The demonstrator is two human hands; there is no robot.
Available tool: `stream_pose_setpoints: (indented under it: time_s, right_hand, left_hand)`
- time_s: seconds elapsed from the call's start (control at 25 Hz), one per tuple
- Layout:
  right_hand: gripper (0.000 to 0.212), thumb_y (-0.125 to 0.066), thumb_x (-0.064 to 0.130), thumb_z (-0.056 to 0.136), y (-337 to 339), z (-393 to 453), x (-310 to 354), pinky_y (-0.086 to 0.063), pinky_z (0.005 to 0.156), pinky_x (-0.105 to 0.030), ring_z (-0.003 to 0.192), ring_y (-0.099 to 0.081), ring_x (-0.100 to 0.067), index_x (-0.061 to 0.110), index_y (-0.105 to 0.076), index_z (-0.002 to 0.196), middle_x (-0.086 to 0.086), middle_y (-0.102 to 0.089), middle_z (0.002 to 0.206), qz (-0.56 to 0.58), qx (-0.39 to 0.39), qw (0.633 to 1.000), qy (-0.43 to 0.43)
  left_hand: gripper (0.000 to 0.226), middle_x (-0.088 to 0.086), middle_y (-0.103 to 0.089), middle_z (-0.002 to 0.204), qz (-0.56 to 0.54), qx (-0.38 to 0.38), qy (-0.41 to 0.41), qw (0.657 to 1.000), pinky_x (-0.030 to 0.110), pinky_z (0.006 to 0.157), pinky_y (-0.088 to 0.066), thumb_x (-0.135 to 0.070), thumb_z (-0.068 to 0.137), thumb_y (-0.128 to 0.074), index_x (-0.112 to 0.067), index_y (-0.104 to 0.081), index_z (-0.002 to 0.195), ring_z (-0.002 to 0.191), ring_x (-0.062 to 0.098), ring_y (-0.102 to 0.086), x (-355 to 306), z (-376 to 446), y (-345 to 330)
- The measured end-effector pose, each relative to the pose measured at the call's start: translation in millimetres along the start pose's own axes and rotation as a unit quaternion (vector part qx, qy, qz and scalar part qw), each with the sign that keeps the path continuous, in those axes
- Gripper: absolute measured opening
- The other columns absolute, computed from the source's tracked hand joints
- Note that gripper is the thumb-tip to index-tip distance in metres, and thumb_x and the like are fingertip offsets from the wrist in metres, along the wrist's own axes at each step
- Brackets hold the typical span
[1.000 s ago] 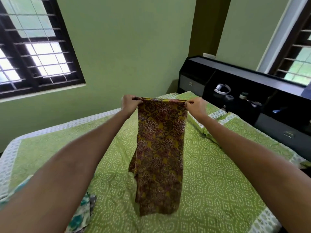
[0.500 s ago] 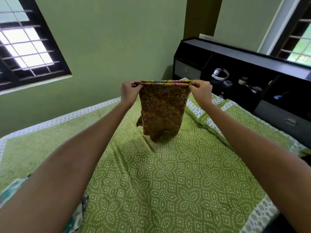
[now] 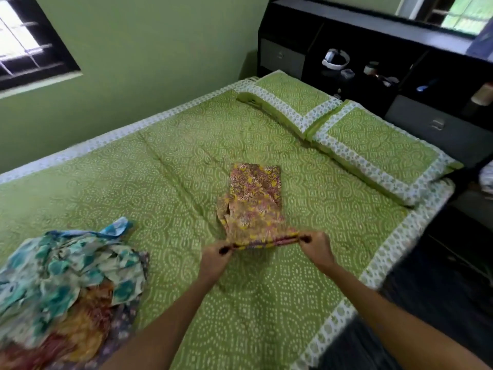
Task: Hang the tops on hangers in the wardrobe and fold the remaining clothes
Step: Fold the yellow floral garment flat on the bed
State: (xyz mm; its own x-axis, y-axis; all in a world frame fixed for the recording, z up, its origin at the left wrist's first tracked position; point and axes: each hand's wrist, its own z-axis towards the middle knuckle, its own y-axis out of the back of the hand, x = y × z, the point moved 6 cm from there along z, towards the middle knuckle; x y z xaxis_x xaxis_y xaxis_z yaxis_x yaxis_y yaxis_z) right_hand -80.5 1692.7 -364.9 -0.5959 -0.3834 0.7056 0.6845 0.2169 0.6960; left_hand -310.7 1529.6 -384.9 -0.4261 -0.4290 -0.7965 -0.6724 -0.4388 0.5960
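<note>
A yellow-and-maroon printed garment (image 3: 253, 201) lies stretched out on the green bedspread (image 3: 165, 188), its far end flat toward the pillows. My left hand (image 3: 216, 259) pinches the left corner of its near edge, and my right hand (image 3: 316, 248) pinches the right corner. That near edge is held taut just above the bed. A heap of unfolded clothes (image 3: 64, 284), teal-white floral on top with orange and maroon prints under it, sits at the bed's near left.
Two green pillows (image 3: 346, 129) lie at the head of the bed on the right. Behind them a black headboard shelf (image 3: 373, 57) holds white headphones and small jars. The bed's right edge drops to a dark floor (image 3: 440, 289). A green wall runs along the far side.
The garment hung in the air from both hands; it now lies along the bed, lowered and drawn toward me. The view has tilted down, bringing the clothes heap into sight.
</note>
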Motion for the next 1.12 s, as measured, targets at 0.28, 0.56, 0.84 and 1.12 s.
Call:
stream_pose_setpoints:
  time_s: [0.28,0.56,0.84,1.12]
  right_hand:
    - [0.018,-0.052,-0.011,0.078,-89.2,-163.7,-103.5,-0.04,0.062,-0.027,0.069,-0.053,-0.02,-0.004,-0.068,0.081,-0.011,-0.061,0.074,-0.055,0.197,0.966,-0.16]
    - [0.024,-0.046,0.005,0.092,-145.6,-195.1,-140.5,-0.035,0.055,-0.023,0.063,-0.05,-0.013,0.013,-0.049,0.07,0.0,-0.049,0.067,-0.135,0.332,0.911,-0.205]
    - [0.062,-0.015,0.043,0.099,-240.7,-145.7,-153.0,0.005,0.119,-0.036,0.144,0.014,-0.015,0.012,0.005,0.15,-0.001,0.012,0.157,-0.181,0.393,0.901,0.033]
    - [0.062,-0.01,0.044,0.097,-282.7,-111.8,-201.2,0.011,0.115,-0.025,0.143,0.013,-0.009,0.015,0.003,0.15,0.002,0.008,0.157,-0.179,0.297,0.936,0.061]
  left_hand:
    - [0.019,0.021,-0.07,0.096,0.088,0.122,0.085,0.985,0.028,0.072,-0.041,0.0,0.08,-0.066,-0.001,-0.072,0.098,0.087,0.031,-0.067,131.1,-107.1,-90.6]
    - [0.032,0.016,-0.061,0.118,0.259,0.234,0.071,0.934,0.032,0.087,-0.043,-0.023,0.092,-0.05,-0.004,-0.061,0.114,0.107,0.028,-0.058,163.5,-92.8,-160.3]
    - [0.062,0.001,-0.006,0.157,0.327,0.164,-0.122,0.923,0.035,0.118,0.003,-0.044,0.094,-0.011,-0.014,-0.014,0.149,0.145,0.016,0.001,171.9,-4.8,-238.0]
    - [0.068,0.004,-0.02,0.154,0.372,0.108,-0.127,0.913,0.037,0.116,-0.002,-0.053,0.093,-0.025,-0.012,-0.022,0.147,0.144,0.018,-0.01,226.8,-6.7,-274.0]
